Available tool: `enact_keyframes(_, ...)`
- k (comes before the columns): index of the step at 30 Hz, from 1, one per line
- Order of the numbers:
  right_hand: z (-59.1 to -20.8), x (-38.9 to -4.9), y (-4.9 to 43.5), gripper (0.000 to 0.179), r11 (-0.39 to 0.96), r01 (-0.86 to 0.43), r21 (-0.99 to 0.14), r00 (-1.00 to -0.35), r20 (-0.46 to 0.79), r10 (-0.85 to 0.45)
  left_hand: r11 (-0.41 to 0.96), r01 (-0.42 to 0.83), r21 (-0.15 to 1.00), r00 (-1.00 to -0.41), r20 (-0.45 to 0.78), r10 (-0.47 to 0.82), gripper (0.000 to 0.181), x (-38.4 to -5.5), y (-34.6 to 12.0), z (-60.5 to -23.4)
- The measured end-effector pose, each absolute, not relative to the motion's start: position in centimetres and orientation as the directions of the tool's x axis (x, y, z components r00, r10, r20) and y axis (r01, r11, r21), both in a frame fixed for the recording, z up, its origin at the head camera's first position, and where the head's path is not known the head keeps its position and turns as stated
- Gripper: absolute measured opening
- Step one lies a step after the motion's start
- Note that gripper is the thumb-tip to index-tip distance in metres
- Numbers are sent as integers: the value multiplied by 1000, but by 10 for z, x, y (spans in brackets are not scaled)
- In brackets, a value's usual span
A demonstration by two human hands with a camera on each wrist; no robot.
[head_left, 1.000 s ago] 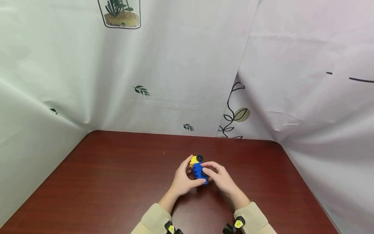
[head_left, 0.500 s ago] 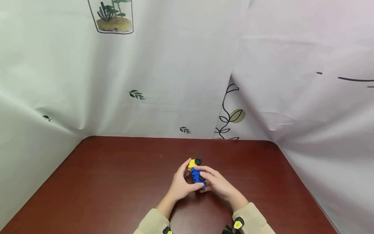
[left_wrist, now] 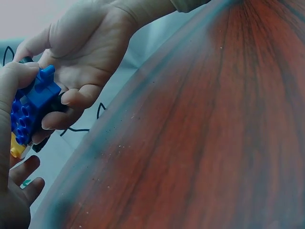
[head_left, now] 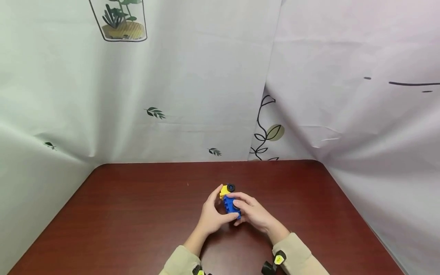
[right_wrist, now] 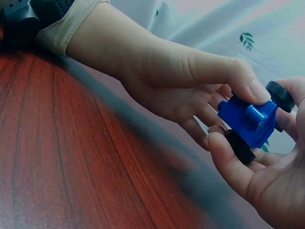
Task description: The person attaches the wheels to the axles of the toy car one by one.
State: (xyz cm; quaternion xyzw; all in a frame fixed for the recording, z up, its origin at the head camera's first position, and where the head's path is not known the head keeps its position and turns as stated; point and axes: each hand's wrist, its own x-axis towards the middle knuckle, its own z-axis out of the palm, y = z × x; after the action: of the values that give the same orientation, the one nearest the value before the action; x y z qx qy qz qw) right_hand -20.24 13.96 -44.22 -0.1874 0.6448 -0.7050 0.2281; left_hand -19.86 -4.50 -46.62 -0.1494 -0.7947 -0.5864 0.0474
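Both hands hold a toy car built of blue and yellow bricks (head_left: 229, 205) above the table, its studs facing left. My left hand (head_left: 211, 215) spans its length: the thumb presses the blue end (right_wrist: 250, 119) and the fingers reach the yellow end (head_left: 224, 191). From the other side my right hand (head_left: 256, 214) grips the blue part across its wheels, thumb by one black wheel (right_wrist: 280, 97) and a fingertip under another wheel (right_wrist: 240, 148). One further black wheel (head_left: 231, 187) shows at the yellow end. Fingers cover part of the underside.
A dark red wooden table (head_left: 137, 214) lies beneath both hands. White printed cloth (head_left: 192, 76) hangs behind it and at both sides. Black wrist devices (head_left: 274, 263) are strapped over the beige sleeves (head_left: 297, 252).
The head view has turned slightly right, so the scene shifts left. The right index finger has moved further across the blue bricks; both hands keep their grip on the toy car.
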Motion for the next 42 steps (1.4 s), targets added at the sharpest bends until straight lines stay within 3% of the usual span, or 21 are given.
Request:
enact_keyframes(13,-445,-204,138,47,-104,35,-994,-830,29,-557,292,288,912,-953,243,179,99,-201,-48,-467)
enact_keyframes(20,-443,-204,138,47,-34,23,-999,-850,-1,-526,303,318,898,-946,283,156,99,-201,-49,-465)
enact_keyframes(28,-439,-203,139,45,47,-28,-999,-902,5,-431,193,271,943,-962,263,67,96,-202,-48,-463)
enact_keyframes(32,-438,-202,140,37,99,-137,-986,-929,93,-359,80,246,966,-969,244,31,89,-205,-50,-464)
enact_keyframes(36,-437,-204,140,24,118,-295,-948,-914,244,-325,-46,177,983,-984,177,7,82,-211,-51,-462)
enact_keyframes(42,-423,-195,132,28,123,-422,-898,-878,371,-303,-114,94,989,-995,92,-24,78,-213,-50,-460)
